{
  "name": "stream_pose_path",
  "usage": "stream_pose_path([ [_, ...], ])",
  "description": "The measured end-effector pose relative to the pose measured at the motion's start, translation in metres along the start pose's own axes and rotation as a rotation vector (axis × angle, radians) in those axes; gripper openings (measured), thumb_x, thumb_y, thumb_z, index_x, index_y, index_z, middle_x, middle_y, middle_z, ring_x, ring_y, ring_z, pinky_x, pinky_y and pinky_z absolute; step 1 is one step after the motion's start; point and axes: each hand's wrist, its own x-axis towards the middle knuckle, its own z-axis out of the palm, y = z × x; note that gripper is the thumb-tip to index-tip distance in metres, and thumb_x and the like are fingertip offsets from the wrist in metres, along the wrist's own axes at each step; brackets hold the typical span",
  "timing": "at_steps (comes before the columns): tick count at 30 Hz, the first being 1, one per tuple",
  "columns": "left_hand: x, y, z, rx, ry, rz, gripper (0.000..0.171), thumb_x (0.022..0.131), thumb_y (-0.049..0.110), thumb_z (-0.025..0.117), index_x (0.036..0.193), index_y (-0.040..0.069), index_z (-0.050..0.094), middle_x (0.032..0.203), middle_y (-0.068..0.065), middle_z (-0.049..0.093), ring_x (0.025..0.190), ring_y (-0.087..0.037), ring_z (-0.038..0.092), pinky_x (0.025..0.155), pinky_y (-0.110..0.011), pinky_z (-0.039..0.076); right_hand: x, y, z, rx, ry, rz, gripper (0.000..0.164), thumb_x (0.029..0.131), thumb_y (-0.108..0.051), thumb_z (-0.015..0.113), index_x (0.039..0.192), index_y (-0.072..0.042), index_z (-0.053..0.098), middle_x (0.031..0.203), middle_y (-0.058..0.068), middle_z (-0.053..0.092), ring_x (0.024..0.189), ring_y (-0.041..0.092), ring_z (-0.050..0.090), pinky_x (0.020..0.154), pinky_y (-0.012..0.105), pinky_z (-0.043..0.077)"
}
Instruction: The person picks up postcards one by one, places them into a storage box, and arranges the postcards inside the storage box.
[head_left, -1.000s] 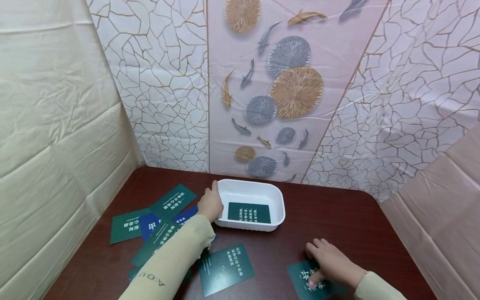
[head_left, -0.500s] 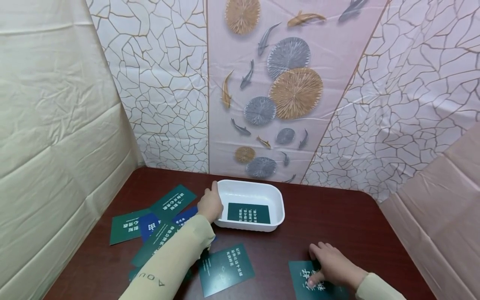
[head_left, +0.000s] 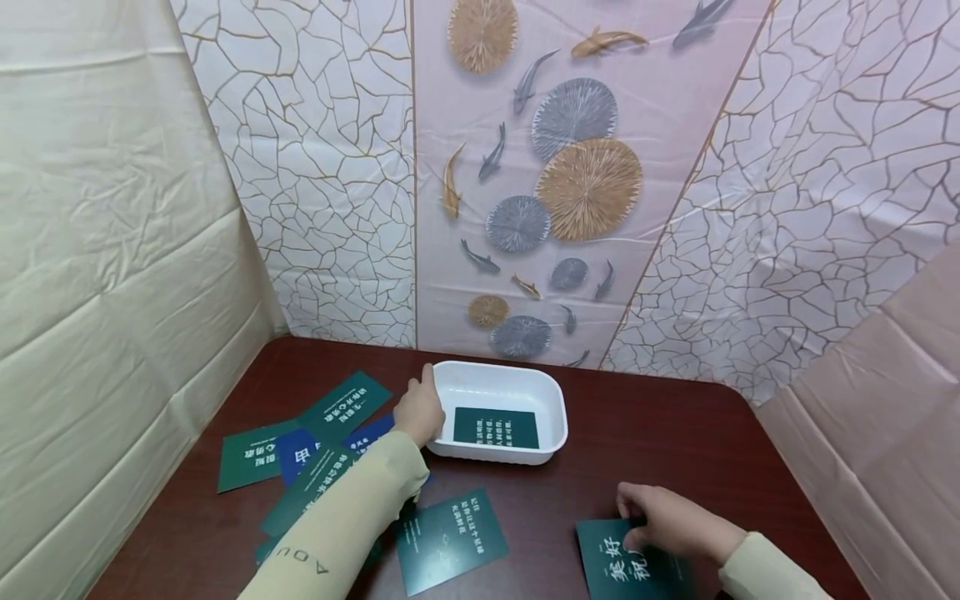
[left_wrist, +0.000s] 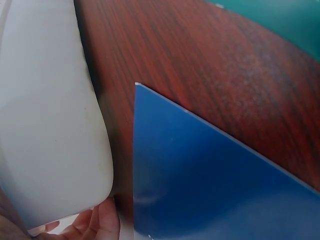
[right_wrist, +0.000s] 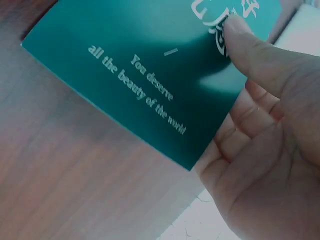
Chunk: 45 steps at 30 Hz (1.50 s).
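At the left end of a white plastic tray [head_left: 495, 379], my left hand [head_left: 420, 410] grips the wall; its curled fingertips [left_wrist: 107, 217] show by the tray's edge in the left wrist view. A green card [head_left: 495, 427] with white writing lies inside the tray. My right hand [head_left: 678, 523] pinches another green card [head_left: 611, 562] near the front right, thumb on its printed face and fingers behind. That card reads "You deserve all the beauty of the world" in the right wrist view, where it appears lifted off the table at one side.
Several green and blue cards overlap on the left of the dark red-brown table [head_left: 645, 425], including a blue card [left_wrist: 200, 170] close beside the tray. One green card [head_left: 450, 537] lies alone in front of the tray. Patterned cloth [head_left: 337, 208] hangs behind the table.
My right fingers have curled in and the thumb has shifted on the green card, whose near part now looks raised. My left hand and the tray stay in place.
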Motion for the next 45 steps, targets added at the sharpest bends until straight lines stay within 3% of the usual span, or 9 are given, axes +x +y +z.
stream_pose_path([
  [6, 0.000, 0.001, -0.001, -0.003, 0.003, -0.004, 0.084, 0.085, 0.005, 0.068, 0.152, 0.012, 0.017, 0.131, -0.025, 0.045, 0.094, -0.035, 0.059, 0.086, -0.055, 0.047, 0.001, -0.011, -0.012, 0.074, -0.024, -0.070, 0.013, 0.090, -0.010, 0.067, 0.091, -0.013, 0.055, 0.077, 0.001, 0.056, 0.067, 0.013, 0.052, 0.057, 0.028, 0.044],
  [14, -0.001, 0.001, -0.001, 0.000, -0.006, -0.002, 0.083, 0.086, 0.006, 0.066, 0.152, 0.012, 0.017, 0.131, -0.026, 0.044, 0.094, -0.035, 0.059, 0.086, -0.055, 0.048, 0.005, -0.025, -0.032, 0.065, 0.044, -0.104, 0.008, 0.094, -0.010, 0.062, 0.092, -0.014, 0.055, 0.082, 0.001, 0.059, 0.071, 0.014, 0.054, 0.059, 0.029, 0.047],
  [19, -0.002, 0.002, -0.002, -0.003, -0.001, -0.001, 0.083, 0.085, 0.005, 0.067, 0.152, 0.012, 0.018, 0.130, -0.026, 0.045, 0.092, -0.035, 0.059, 0.085, -0.055, 0.048, 0.009, -0.030, -0.047, 0.028, 0.144, -0.108, 0.009, 0.094, -0.010, 0.062, 0.092, -0.014, 0.054, 0.083, 0.001, 0.059, 0.073, 0.019, 0.056, 0.060, 0.030, 0.048],
  [27, -0.004, 0.004, -0.004, 0.005, -0.001, -0.003, 0.082, 0.086, 0.005, 0.066, 0.152, 0.011, 0.018, 0.131, -0.027, 0.045, 0.093, -0.035, 0.059, 0.085, -0.055, 0.048, 0.024, -0.042, -0.067, -0.003, 0.405, -0.041, 0.009, 0.095, -0.011, 0.062, 0.097, -0.016, 0.056, 0.084, 0.001, 0.055, 0.077, 0.019, 0.054, 0.065, 0.033, 0.047],
  [38, 0.000, 0.001, -0.001, 0.013, -0.003, 0.006, 0.082, 0.086, 0.005, 0.066, 0.152, 0.011, 0.018, 0.129, -0.026, 0.046, 0.093, -0.034, 0.059, 0.083, -0.054, 0.049, 0.068, -0.063, -0.082, 0.009, 0.541, -0.082, 0.005, 0.097, -0.017, 0.061, 0.099, -0.019, 0.057, 0.091, 0.002, 0.057, 0.081, 0.020, 0.054, 0.069, 0.035, 0.047],
  [45, 0.001, 0.000, 0.000, 0.018, -0.003, 0.007, 0.082, 0.085, 0.005, 0.067, 0.151, 0.012, 0.018, 0.127, -0.025, 0.047, 0.089, -0.033, 0.060, 0.081, -0.053, 0.049, 0.113, -0.086, -0.080, 0.045, 0.541, -0.070, 0.005, 0.097, -0.017, 0.061, 0.100, -0.016, 0.057, 0.093, 0.004, 0.058, 0.086, 0.022, 0.055, 0.074, 0.039, 0.048],
])
